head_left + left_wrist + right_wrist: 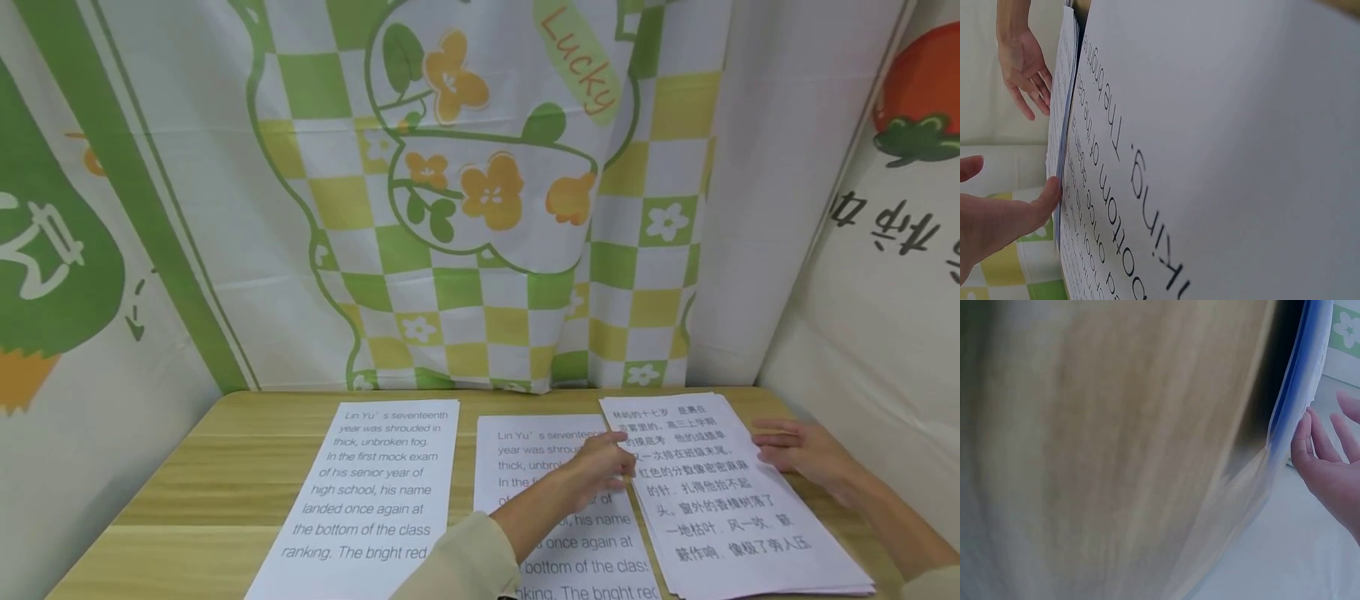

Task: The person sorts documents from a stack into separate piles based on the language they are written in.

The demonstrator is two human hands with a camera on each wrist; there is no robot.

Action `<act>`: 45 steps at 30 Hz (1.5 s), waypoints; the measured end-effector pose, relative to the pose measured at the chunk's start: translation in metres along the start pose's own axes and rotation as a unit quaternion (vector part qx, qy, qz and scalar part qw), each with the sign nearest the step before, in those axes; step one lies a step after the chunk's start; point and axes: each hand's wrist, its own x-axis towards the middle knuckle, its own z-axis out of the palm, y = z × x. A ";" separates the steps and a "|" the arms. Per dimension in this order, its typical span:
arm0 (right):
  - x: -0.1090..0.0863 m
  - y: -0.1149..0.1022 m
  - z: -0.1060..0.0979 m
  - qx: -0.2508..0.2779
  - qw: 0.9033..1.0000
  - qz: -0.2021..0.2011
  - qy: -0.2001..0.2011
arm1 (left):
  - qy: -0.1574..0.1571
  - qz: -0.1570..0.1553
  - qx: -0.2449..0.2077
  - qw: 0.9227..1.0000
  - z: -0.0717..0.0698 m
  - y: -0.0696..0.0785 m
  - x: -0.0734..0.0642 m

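Paper with English print (367,479) lies well left of the Chinese-print stack (720,508), another English pile (573,550) just left of it. Left hand (596,467) touches the stack's left edge, not pinching; right hand (810,454) is loosely spread at its right edge. Uneven pushing could easily skew or buckle it, imo.

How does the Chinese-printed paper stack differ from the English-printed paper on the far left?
The Chinese-printed paper stack bears Chinese characters; the far-left English-printed paper bears Latin letters. The stack lies between the left hand and right hand; neither hand touches the far-left paper. Both are white, darkly printed and on the wood-grain table.
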 end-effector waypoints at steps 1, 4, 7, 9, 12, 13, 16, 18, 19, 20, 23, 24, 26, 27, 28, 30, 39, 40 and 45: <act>0.000 0.000 0.000 0.000 1.000 0.004 0.001 | 0.003 -0.001 0.000 1.000 0.000 0.000 0.000; 0.000 0.000 0.001 0.000 1.000 0.006 0.000 | 0.003 0.000 0.003 1.000 0.000 -0.001 0.001; 0.000 0.000 0.001 -0.002 1.000 0.009 0.000 | 0.000 0.002 0.008 1.000 -0.001 -0.002 0.001; 0.000 -0.001 0.001 -0.006 1.000 0.016 0.002 | -0.002 0.002 0.009 1.000 -0.001 -0.002 0.001; 0.001 -0.006 0.002 -0.020 0.999 0.025 0.008 | -0.002 0.004 0.013 1.000 -0.002 -0.001 0.001; 0.001 -0.008 0.003 -0.024 0.999 0.032 0.013 | 0.000 0.004 0.014 1.000 -0.003 -0.001 0.000; 0.003 -0.019 0.009 -0.046 0.997 0.045 0.029 | 0.009 0.004 0.026 1.000 -0.005 0.001 -0.001; 0.004 -0.028 0.016 -0.057 0.996 0.047 0.039 | 0.016 0.004 0.041 0.999 -0.007 0.001 -0.004; 0.005 -0.033 0.020 -0.064 0.996 0.046 0.044 | 0.022 0.003 0.050 0.998 -0.008 0.001 -0.005; 0.005 -0.037 0.024 -0.069 0.995 0.043 0.051 | 0.026 0.003 0.061 0.998 -0.008 0.001 -0.006; 0.008 -0.050 0.038 -0.074 0.996 0.022 0.054 | 0.044 0.009 0.089 0.995 -0.011 0.002 -0.011; 0.009 -0.054 0.043 -0.074 0.996 0.017 0.056 | 0.048 0.011 0.097 0.994 -0.012 0.003 -0.012; 0.011 -0.061 0.053 -0.070 0.996 0.006 0.056 | 0.051 0.018 0.110 0.992 -0.016 0.003 -0.015; 0.012 -0.064 0.058 -0.061 0.997 0.000 0.054 | 0.051 0.021 0.115 0.992 -0.018 0.004 -0.016; 0.012 -0.067 0.063 -0.054 0.997 -0.003 0.054 | 0.049 0.022 0.120 0.991 -0.021 0.004 -0.018; 0.012 -0.072 0.073 -0.033 0.998 -0.006 0.054 | 0.042 0.026 0.129 0.990 -0.027 0.005 -0.021; 0.012 -0.089 0.105 0.081 0.996 -0.017 -0.032 | 0.066 0.023 0.165 0.984 -0.060 0.005 -0.036; 0.012 -0.091 0.109 0.091 0.995 -0.013 -0.039 | 0.072 0.022 0.168 0.983 -0.064 0.006 -0.038; 0.009 -0.097 0.124 0.135 0.988 0.000 -0.074 | 0.086 0.020 0.156 0.984 -0.084 0.009 -0.047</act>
